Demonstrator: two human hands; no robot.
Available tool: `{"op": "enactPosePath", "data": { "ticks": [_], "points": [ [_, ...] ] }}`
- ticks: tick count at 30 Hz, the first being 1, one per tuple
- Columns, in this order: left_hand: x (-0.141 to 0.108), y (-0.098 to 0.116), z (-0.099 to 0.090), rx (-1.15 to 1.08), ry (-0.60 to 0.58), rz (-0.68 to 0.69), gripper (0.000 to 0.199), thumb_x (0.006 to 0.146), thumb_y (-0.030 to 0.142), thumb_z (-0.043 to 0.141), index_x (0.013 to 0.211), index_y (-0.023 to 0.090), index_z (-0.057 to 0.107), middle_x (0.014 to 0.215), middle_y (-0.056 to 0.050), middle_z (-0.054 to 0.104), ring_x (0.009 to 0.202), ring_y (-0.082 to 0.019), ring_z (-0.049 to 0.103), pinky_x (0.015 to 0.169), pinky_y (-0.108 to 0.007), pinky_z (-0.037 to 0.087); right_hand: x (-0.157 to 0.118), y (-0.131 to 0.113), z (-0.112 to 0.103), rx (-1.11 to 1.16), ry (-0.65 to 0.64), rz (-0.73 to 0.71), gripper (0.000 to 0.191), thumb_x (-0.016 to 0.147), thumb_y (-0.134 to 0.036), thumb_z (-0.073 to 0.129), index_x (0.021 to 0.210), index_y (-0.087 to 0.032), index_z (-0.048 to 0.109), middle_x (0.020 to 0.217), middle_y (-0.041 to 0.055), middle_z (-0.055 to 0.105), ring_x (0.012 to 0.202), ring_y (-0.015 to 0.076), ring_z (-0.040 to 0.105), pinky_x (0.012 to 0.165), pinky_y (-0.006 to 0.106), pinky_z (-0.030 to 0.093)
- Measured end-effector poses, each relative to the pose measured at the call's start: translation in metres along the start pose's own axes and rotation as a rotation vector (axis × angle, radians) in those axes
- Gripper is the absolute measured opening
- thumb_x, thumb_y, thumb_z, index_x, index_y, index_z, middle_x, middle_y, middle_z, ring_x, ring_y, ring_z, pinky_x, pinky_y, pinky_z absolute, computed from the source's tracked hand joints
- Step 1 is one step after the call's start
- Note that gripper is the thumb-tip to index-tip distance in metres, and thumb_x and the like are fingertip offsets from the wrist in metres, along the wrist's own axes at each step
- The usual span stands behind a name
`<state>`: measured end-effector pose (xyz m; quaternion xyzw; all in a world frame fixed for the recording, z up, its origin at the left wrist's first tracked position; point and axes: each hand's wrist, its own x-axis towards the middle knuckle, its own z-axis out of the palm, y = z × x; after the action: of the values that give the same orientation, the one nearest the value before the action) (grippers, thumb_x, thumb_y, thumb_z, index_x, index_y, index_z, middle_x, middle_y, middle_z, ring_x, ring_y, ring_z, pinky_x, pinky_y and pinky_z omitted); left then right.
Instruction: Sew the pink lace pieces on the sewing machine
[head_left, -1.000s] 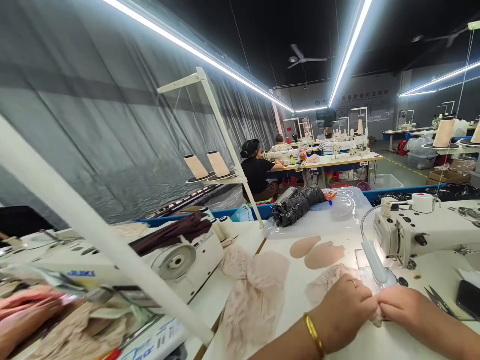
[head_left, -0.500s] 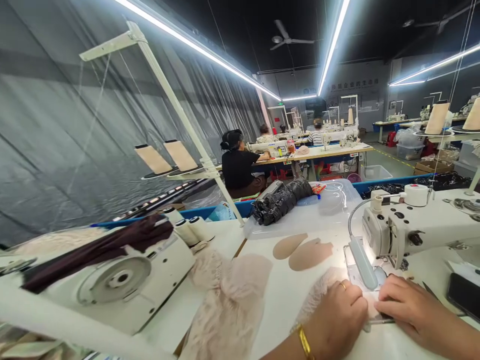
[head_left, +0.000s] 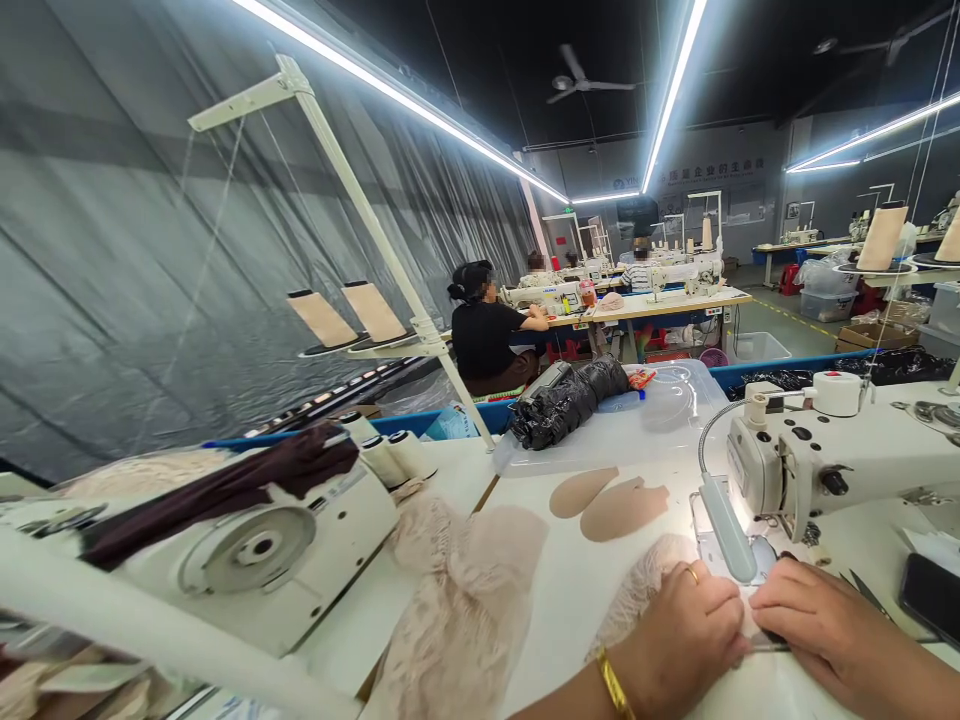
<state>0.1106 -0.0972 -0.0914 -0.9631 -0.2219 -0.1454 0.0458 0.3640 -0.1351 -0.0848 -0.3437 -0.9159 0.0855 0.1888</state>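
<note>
Needle and presser foot hidden from me behind the lamp [head_left: 727,530] and my knuckles. My fingertips are out of sight too, so I cannot tell whether either hand grips the cloth. Dark phone [head_left: 932,590] cut by the right edge; small scissors [head_left: 870,595] partly behind my right hand. Co-workers' machines at the far end too small to make out.

Left hand [head_left: 690,620]: back up, fingers curled down at the pale lace fabric [head_left: 649,585], ring and gold bangle showing. Right hand [head_left: 814,615]: fingers bent and bunched, pointing left, just beside the left. The fabric lies in front of the sewing machine [head_left: 810,460], bunched left of my left hand.

White tabletop [head_left: 559,580]: two beige cut pieces [head_left: 626,510] lie flat beyond the fabric; a lace garment [head_left: 457,620] sprawls to the left. Black plastic bundle [head_left: 574,400] on a clear plastic lid [head_left: 667,400]. Room: grey curtain [head_left: 187,250] left, strip lights, ceiling fan [head_left: 577,80], seated co-worker in black [head_left: 480,335].
</note>
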Motion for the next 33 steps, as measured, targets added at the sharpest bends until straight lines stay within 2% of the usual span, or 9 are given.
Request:
{"op": "enactPosePath", "data": {
  "ticks": [2, 6, 9, 12, 17, 22, 27, 33],
  "points": [
    [0.004, -0.004, -0.001, 0.000, -0.002, 0.001, 0.023, 0.107, 0.032, 0.064, 0.090, 0.020, 0.055, 0.098, 0.000, 0.072, 0.087, -0.020, 0.062, 0.083, -0.038, 0.043, 0.001, 0.001, 0.001, -0.007, 0.043, 0.010, 0.039, 0.101, -0.002, 0.045, 0.121, -0.027, 0.067, 0.112, 0.0027, 0.076, 0.102, 0.0228, 0.068, 0.085, 0.035, 0.059],
    [0.013, -0.016, 0.000, 0.038, -0.009, 0.005, 0.023, 0.104, 0.038, 0.070, 0.093, 0.020, 0.060, 0.094, -0.002, 0.072, 0.086, -0.023, 0.063, 0.078, -0.038, 0.044, 0.001, 0.006, 0.009, -0.031, 0.105, 0.075, 0.037, 0.099, -0.004, 0.046, 0.113, -0.028, 0.070, 0.101, 0.0037, 0.076, 0.093, 0.0241, 0.069, 0.077, 0.035, 0.057],
    [0.019, -0.025, 0.002, 0.043, 0.053, 0.039, 0.018, 0.103, 0.035, 0.072, 0.099, 0.020, 0.063, 0.101, -0.004, 0.073, 0.091, -0.023, 0.066, 0.083, -0.038, 0.047, 0.000, 0.011, 0.016, -0.083, 0.067, 0.159, 0.035, 0.098, -0.004, 0.046, 0.109, -0.028, 0.070, 0.104, 0.0040, 0.075, 0.091, 0.0246, 0.070, 0.075, 0.036, 0.056],
    [0.026, -0.031, 0.002, -0.017, 0.115, 0.080, 0.014, 0.103, 0.030, 0.072, 0.103, 0.018, 0.063, 0.109, -0.003, 0.075, 0.098, -0.022, 0.067, 0.091, -0.038, 0.050, -0.002, 0.017, 0.020, -0.136, 0.006, 0.207, 0.040, 0.098, -0.002, 0.042, 0.115, -0.028, 0.068, 0.114, 0.0045, 0.075, 0.092, 0.0250, 0.071, 0.077, 0.037, 0.057],
    [0.033, -0.040, 0.006, -0.132, 0.154, 0.079, 0.012, 0.106, 0.029, 0.067, 0.098, 0.019, 0.064, 0.106, -0.002, 0.076, 0.102, -0.020, 0.069, 0.099, -0.036, 0.049, -0.004, 0.027, 0.023, -0.180, -0.014, 0.224, 0.044, 0.100, -0.003, 0.039, 0.121, -0.030, 0.066, 0.123, 0.0040, 0.074, 0.096, 0.0247, 0.074, 0.078, 0.037, 0.060],
    [0.036, -0.046, 0.011, -0.163, 0.174, 0.096, 0.023, 0.110, 0.030, 0.057, 0.092, 0.020, 0.065, 0.100, -0.004, 0.076, 0.097, -0.021, 0.068, 0.095, -0.036, 0.047, -0.007, 0.029, 0.026, -0.238, 0.020, 0.225, 0.044, 0.099, -0.003, 0.041, 0.123, -0.030, 0.067, 0.123, 0.0033, 0.076, 0.090, 0.0230, 0.076, 0.073, 0.034, 0.059],
    [0.037, -0.045, 0.008, -0.205, 0.233, 0.100, 0.036, 0.115, 0.036, 0.047, 0.087, 0.020, 0.064, 0.096, -0.005, 0.076, 0.089, -0.021, 0.064, 0.092, -0.035, 0.045, -0.008, 0.030, 0.028, -0.248, 0.046, 0.192, 0.046, 0.097, -0.001, 0.044, 0.123, -0.030, 0.067, 0.121, 0.0026, 0.077, 0.087, 0.0205, 0.076, 0.071, 0.031, 0.056],
    [0.037, -0.047, 0.008, -0.165, 0.193, 0.085, 0.032, 0.113, 0.035, 0.050, 0.092, 0.021, 0.070, 0.102, -0.006, 0.077, 0.100, -0.023, 0.064, 0.097, -0.038, 0.044, -0.007, 0.031, 0.030, -0.288, 0.047, 0.177, 0.048, 0.095, 0.000, 0.043, 0.123, -0.031, 0.066, 0.119, 0.0022, 0.076, 0.087, 0.0220, 0.076, 0.068, 0.033, 0.054]
  ]
}}
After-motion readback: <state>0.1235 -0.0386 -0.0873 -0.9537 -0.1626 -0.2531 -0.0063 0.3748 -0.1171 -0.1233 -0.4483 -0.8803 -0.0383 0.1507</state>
